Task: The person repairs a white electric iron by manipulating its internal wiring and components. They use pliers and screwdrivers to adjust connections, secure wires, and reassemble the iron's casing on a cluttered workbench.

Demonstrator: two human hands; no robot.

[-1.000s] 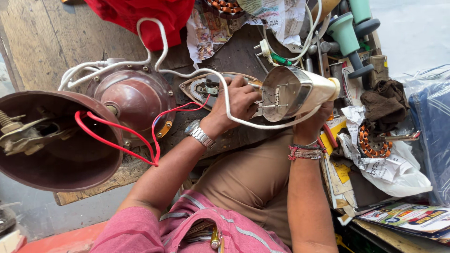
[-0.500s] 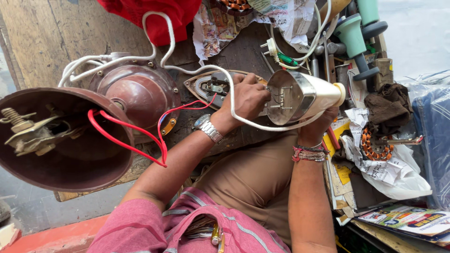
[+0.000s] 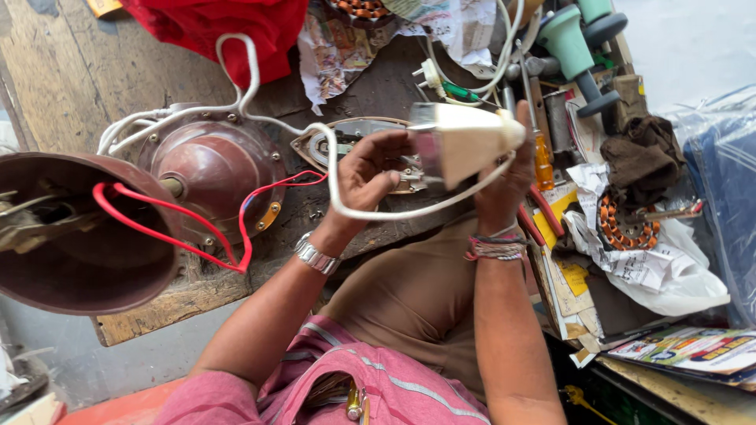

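Observation:
A cream and metal clothes iron body is held up over my lap. My right hand grips it from the far side, fingers wrapped round its cream shell. My left hand holds its metal end, thumb and fingers curled against it. A white power cord loops from the iron under both hands and runs left across the bench. The iron's loose soleplate lies flat on the bench just behind my left hand.
A maroon fan motor housing with red wires sits on the wooden bench at left, and a larger maroon cover is nearer. Red cloth, papers, screwdrivers, a copper coil and green spools crowd the right.
The iron has been turned so its cream shell faces the camera rather than its open underside. My left hand has shifted along it, and the view has moved closer.

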